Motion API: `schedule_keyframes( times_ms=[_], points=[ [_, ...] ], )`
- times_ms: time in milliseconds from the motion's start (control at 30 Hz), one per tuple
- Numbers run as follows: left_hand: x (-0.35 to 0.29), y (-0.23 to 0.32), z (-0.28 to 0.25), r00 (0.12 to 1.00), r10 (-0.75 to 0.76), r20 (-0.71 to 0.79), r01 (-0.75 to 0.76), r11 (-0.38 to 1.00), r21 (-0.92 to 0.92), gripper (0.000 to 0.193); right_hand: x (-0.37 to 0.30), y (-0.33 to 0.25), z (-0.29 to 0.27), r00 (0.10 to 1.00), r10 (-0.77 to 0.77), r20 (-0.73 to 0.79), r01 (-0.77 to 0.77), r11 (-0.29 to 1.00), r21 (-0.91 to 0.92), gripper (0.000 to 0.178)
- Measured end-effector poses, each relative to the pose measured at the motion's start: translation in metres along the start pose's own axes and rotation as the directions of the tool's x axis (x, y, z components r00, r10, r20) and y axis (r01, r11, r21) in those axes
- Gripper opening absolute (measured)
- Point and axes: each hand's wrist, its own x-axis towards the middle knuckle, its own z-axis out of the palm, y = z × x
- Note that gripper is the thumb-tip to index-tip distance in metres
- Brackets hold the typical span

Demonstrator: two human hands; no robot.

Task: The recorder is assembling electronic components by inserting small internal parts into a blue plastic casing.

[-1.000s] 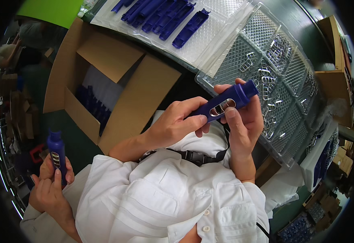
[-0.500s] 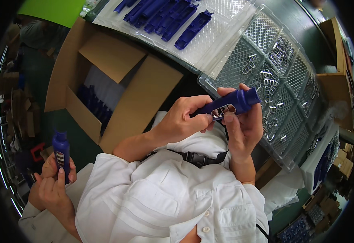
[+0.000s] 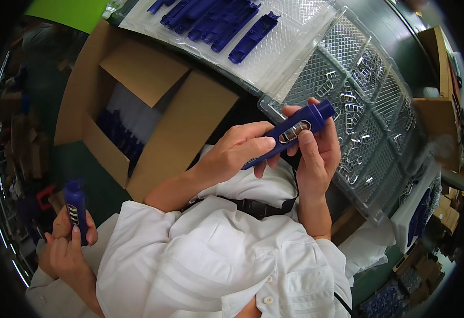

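Note:
My left hand (image 3: pixel 237 151) wraps round the lower end of a dark blue plastic tube-shaped housing (image 3: pixel 317 113), its thumb lying along the front. Near the narrow neck, my right hand (image 3: pixel 317 153) grips the same housing from behind and the side. My right thumb rests at a shiny metal slotted trim piece (image 3: pixel 294 132) in the housing's oval window; whether it is fully seated I cannot tell. The housing is tilted, neck up to the right. Close by my right hand lies a clear compartment tray (image 3: pixel 343 69) with many loose metal trim pieces (image 3: pixel 353 108).
Several blue half-shells (image 3: pixel 253 38) lie on a textured white sheet (image 3: pixel 290 45) at the far side. An open cardboard box (image 3: pixel 181 132) with blue parts stands left. At lower left a co-worker's hands (image 3: pixel 70 254) hold a similar blue housing (image 3: pixel 75 201). Filled plastic bags (image 3: pixel 372 244) are at right.
My hands have turned the housing so its window faces up more, and shifted it slightly left and up. My left thumb has moved toward the window's lower end. The co-worker's housing has dropped slightly.

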Motion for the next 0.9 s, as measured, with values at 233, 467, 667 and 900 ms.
schedule_keyframes(
  times_ms=[233,467,667,900],
  points=[
    [-0.005,0.004,0.002,1.000,0.021,-0.016,-0.021,0.999,-0.037,0.031,0.004,0.010,-0.003,0.998,0.054,-0.020,-0.052,0.994,0.092,0.050],
    [-0.004,0.002,-0.002,0.963,0.209,-0.170,-0.106,0.874,0.475,0.021,0.003,0.020,0.011,0.985,-0.171,0.014,0.171,0.971,-0.169,0.052],
    [0.016,-0.008,0.010,0.907,0.403,-0.122,-0.249,0.748,0.616,0.034,-0.010,0.018,0.013,0.961,-0.164,-0.221,0.117,0.970,-0.211,0.037],
    [0.025,-0.014,0.010,0.840,0.499,-0.213,-0.253,0.707,0.660,0.030,-0.002,0.020,0.018,0.965,-0.175,-0.194,0.114,0.951,-0.289,0.041]
  ],
)
